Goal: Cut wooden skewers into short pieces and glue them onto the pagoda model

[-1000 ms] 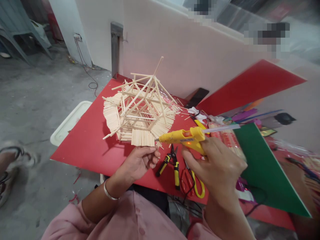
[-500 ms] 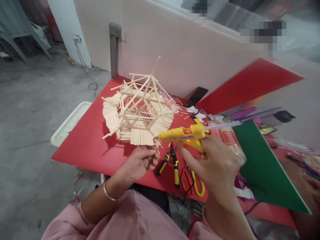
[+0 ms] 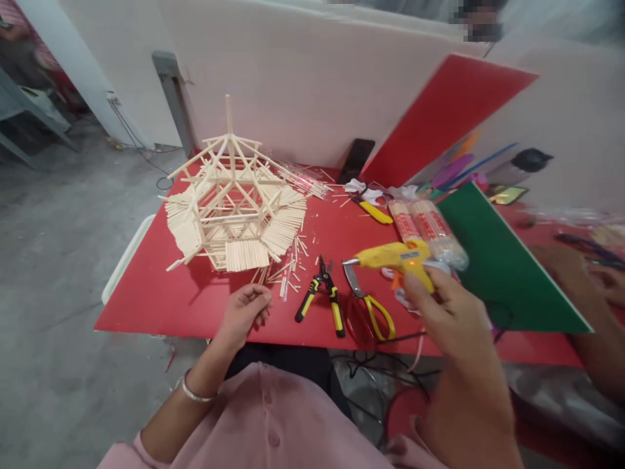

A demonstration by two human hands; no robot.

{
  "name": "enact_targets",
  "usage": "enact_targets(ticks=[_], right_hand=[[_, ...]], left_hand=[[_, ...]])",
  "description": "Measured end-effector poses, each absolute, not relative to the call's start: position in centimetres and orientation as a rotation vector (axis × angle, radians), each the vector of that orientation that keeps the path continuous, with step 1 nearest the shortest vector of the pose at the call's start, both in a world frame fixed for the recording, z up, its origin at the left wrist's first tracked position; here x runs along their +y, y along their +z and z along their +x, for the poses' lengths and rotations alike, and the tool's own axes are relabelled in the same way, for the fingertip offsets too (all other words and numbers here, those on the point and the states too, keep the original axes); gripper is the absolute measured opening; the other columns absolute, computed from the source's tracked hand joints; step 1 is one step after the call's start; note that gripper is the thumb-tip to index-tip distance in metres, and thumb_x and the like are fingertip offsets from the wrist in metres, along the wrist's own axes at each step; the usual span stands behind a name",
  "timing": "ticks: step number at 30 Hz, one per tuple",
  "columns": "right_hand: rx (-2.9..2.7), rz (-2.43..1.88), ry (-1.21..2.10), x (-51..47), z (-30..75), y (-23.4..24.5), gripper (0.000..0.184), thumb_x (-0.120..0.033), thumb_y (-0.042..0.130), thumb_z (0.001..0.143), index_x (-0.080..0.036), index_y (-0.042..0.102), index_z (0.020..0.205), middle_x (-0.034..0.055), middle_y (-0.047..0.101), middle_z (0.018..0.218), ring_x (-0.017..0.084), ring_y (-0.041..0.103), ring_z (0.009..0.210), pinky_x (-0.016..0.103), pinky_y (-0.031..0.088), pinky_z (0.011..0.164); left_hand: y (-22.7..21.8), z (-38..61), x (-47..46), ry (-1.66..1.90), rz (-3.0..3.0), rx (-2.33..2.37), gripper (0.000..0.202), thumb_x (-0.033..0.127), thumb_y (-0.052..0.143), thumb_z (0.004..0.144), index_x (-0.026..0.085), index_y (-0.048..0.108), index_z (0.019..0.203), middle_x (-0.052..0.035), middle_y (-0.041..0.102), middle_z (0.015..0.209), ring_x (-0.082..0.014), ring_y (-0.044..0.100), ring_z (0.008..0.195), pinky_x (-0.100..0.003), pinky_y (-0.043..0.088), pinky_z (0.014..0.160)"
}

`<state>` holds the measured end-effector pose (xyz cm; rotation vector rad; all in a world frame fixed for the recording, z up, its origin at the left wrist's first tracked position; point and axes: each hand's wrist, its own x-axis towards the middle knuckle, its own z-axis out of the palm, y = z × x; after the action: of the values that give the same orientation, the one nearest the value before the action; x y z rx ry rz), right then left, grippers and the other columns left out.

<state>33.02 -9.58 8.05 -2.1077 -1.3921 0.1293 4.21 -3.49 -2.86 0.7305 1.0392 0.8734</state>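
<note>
A wooden stick model, an open frame with a pointed top and fans of flat sticks round its base, stands on the red table. My left hand is just in front of the model, apart from it, with its fingers curled and thumb against them. Whether anything small is between them I cannot make out. My right hand is closed round the handle of a yellow glue gun, its nozzle pointing left above the table. Below the nozzle lie scissors with red and yellow handles; black-and-yellow pliers lie between my hands.
Loose stick pieces are scattered right of the model. Packs of sticks, yellow-handled pliers, a phone and a green board are further right. Another person's arm is at the right edge. Cables hang below the table.
My right hand has drawn the glue gun away from the model to the right. My left hand has come away from the model's front edge. The camera view has shifted too.
</note>
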Motion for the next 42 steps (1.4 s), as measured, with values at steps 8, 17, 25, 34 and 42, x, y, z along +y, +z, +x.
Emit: enact_targets(ticks=[8,17,25,34,42], right_hand=[[-1.186,-2.197,0.188,-12.4,38.3,5.8,0.05,-0.067,0.044,0.086,-0.024,0.054,0.062,0.0049,0.057,0.059,0.022,0.053,0.059,0.035,0.036,0.056],[-1.199,-1.906,0.592,-4.6,36.9,-1.9,0.054,-0.07,0.038,0.087,-0.021,0.048,0.066,-0.0027,0.05,0.059,0.014,0.046,0.061,0.028,0.033,0.06],[-1.258,-1.873,0.603,-6.0,38.0,-1.3,0.05,-0.067,0.04,0.089,-0.022,0.047,0.069,-0.0029,0.051,0.062,0.015,0.046,0.063,0.028,0.033,0.063],[-1.224,-1.904,0.564,-5.6,38.4,-1.1,0.054,-0.072,0.043,0.084,-0.021,0.049,0.063,-0.0013,0.051,0.058,0.015,0.045,0.058,0.029,0.033,0.057],[-1.175,-1.818,0.602,-7.5,36.3,0.4,0.049,-0.065,0.048,0.087,-0.022,0.052,0.064,-0.0026,0.049,0.057,0.014,0.043,0.055,0.029,0.032,0.054]], left_hand=[[-4.1,7.1,-3.5,0.895,1.423,1.3,0.007,0.021,0.065,0.073,0.018,0.069,0.068,-0.0004,0.065,0.065,-0.013,0.054,0.061,-0.023,0.041,0.062],[-2.8,16.4,2.1,0.457,2.242,1.431,0.025,0.018,0.046,0.089,0.017,0.071,0.087,-0.0103,0.068,0.093,-0.0206,0.06,0.088,-0.029,0.042,0.076],[-3.2,20.4,5.9,0.152,2.305,1.483,0.017,0.009,0.053,0.082,0.01,0.07,0.083,-0.0161,0.068,0.09,-0.025,0.062,0.086,-0.032,0.041,0.07],[-2.0,16.7,2.3,0.433,2.185,1.378,0.012,0.006,0.056,0.076,0.015,0.064,0.073,-0.0106,0.065,0.08,-0.0221,0.061,0.08,-0.032,0.042,0.074],[-1.1,10.2,-4.9,0.73,0.908,0.82,0.028,0.038,0.073,0.076,0.018,0.055,0.083,0.0003,0.064,0.06,-0.0096,0.053,0.039,-0.019,0.036,0.037]])
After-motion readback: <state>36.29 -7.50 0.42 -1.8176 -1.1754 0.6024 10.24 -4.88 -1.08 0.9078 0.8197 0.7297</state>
